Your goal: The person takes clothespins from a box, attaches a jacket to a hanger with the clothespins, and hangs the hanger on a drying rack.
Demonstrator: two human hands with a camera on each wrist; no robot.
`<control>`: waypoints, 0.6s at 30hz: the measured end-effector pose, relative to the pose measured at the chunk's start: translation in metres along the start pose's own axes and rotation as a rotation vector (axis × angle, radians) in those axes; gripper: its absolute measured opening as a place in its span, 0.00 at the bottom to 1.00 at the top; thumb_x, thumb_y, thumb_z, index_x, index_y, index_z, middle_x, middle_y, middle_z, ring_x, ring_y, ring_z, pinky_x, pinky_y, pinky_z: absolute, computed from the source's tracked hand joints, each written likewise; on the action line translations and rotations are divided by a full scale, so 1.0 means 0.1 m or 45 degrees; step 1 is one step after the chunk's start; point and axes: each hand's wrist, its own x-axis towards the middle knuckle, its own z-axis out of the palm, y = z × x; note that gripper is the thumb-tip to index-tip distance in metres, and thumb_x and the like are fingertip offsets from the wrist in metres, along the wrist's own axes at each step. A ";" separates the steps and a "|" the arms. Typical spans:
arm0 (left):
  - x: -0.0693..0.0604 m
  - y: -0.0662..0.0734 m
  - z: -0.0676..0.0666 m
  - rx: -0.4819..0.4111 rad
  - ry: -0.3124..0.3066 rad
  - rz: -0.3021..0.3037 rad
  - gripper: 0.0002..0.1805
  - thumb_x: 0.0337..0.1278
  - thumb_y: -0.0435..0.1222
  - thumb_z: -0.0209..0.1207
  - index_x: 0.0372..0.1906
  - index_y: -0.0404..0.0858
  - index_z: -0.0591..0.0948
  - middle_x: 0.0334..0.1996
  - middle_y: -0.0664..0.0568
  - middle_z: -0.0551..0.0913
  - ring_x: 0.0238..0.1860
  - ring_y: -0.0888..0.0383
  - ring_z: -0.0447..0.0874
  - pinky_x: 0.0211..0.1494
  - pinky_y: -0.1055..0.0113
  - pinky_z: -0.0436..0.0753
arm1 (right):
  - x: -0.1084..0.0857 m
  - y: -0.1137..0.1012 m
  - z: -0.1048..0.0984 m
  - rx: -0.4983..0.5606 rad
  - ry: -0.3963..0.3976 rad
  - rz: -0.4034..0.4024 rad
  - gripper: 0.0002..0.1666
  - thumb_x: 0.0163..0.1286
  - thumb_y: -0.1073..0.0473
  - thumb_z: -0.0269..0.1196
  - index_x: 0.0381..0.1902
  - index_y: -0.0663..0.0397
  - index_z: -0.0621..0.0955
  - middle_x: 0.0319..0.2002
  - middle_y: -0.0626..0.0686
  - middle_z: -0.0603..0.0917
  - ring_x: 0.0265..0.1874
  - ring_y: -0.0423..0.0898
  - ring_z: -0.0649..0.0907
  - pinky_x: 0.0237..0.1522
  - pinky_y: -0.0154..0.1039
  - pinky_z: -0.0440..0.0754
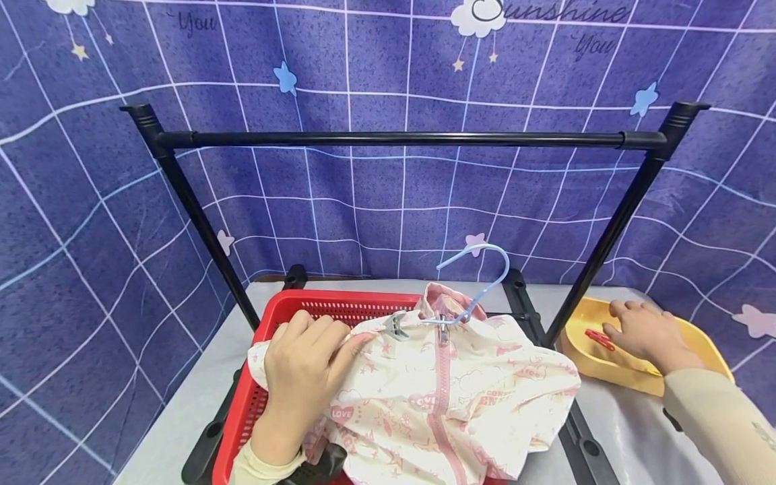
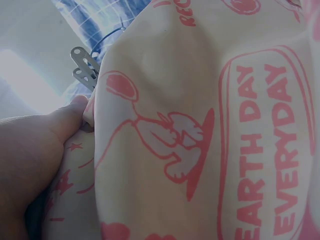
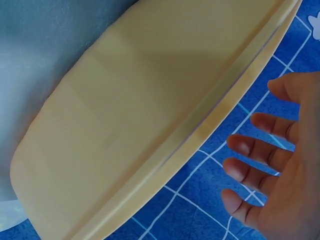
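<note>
A white zip-up jacket with pink prints [image 1: 406, 404] hangs on a light blue hanger [image 1: 508, 269], whose hook sticks up above the pink-lined collar. My left hand [image 1: 306, 370] grips the jacket's shoulder at the left. In the left wrist view, the thumb [image 2: 75, 112] pinches the cloth edge. A grey clothespin [image 1: 397, 325] is clipped on the shoulder beside the collar, just past that thumb. Over the yellow bin [image 1: 715, 343] my right hand [image 1: 651, 333] hovers with loosely bent fingers, nothing visible in them. A red clothespin [image 1: 600, 339] lies in the bin, left of the hand.
Beneath the jacket stands a red perforated basket [image 1: 279, 306]. A black rack's crossbar [image 1: 412, 139] spans above, with slanted posts at both sides and feet [image 1: 209, 431] on the grey-white tabletop [image 1: 164, 444]. A blue grid-patterned curtain [image 1: 376, 222] hangs behind.
</note>
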 end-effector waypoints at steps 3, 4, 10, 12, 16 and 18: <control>0.00 0.00 0.00 -0.001 -0.002 -0.003 0.27 0.73 0.54 0.51 0.20 0.42 0.75 0.17 0.54 0.74 0.22 0.52 0.66 0.25 0.60 0.64 | 0.00 0.00 0.00 0.002 -0.004 -0.011 0.21 0.66 0.51 0.59 0.46 0.64 0.75 0.43 0.70 0.79 0.45 0.71 0.77 0.42 0.70 0.72; 0.00 0.00 0.00 -0.002 -0.003 -0.004 0.27 0.73 0.54 0.50 0.20 0.42 0.75 0.17 0.54 0.74 0.22 0.52 0.66 0.25 0.60 0.64 | 0.01 0.00 0.00 0.004 -0.005 -0.014 0.20 0.66 0.51 0.59 0.45 0.63 0.75 0.42 0.69 0.80 0.45 0.71 0.78 0.42 0.70 0.72; 0.00 0.00 0.00 0.001 -0.008 -0.009 0.27 0.73 0.55 0.50 0.20 0.42 0.75 0.17 0.54 0.73 0.22 0.52 0.66 0.25 0.59 0.64 | 0.02 0.03 0.03 0.002 -0.031 -0.029 0.21 0.64 0.50 0.61 0.44 0.62 0.75 0.41 0.67 0.80 0.44 0.71 0.78 0.42 0.70 0.72; 0.00 0.00 0.00 0.001 -0.009 -0.010 0.27 0.73 0.55 0.50 0.20 0.42 0.75 0.17 0.54 0.73 0.22 0.52 0.66 0.25 0.59 0.64 | 0.03 0.04 0.03 -0.003 -0.043 -0.037 0.21 0.63 0.50 0.62 0.44 0.62 0.75 0.42 0.68 0.80 0.44 0.71 0.79 0.41 0.70 0.73; 0.00 0.00 0.00 0.003 -0.008 -0.008 0.27 0.73 0.55 0.50 0.20 0.42 0.75 0.17 0.54 0.73 0.22 0.52 0.66 0.25 0.59 0.64 | 0.03 0.06 0.04 -0.011 -0.068 -0.052 0.21 0.62 0.51 0.63 0.44 0.63 0.76 0.41 0.68 0.80 0.43 0.72 0.79 0.41 0.71 0.73; 0.00 0.00 0.00 0.004 -0.006 -0.005 0.27 0.73 0.55 0.50 0.20 0.42 0.74 0.16 0.54 0.73 0.22 0.52 0.66 0.25 0.59 0.64 | 0.03 0.06 0.04 -0.011 -0.079 -0.054 0.21 0.61 0.52 0.63 0.44 0.63 0.76 0.41 0.68 0.80 0.42 0.72 0.79 0.41 0.71 0.73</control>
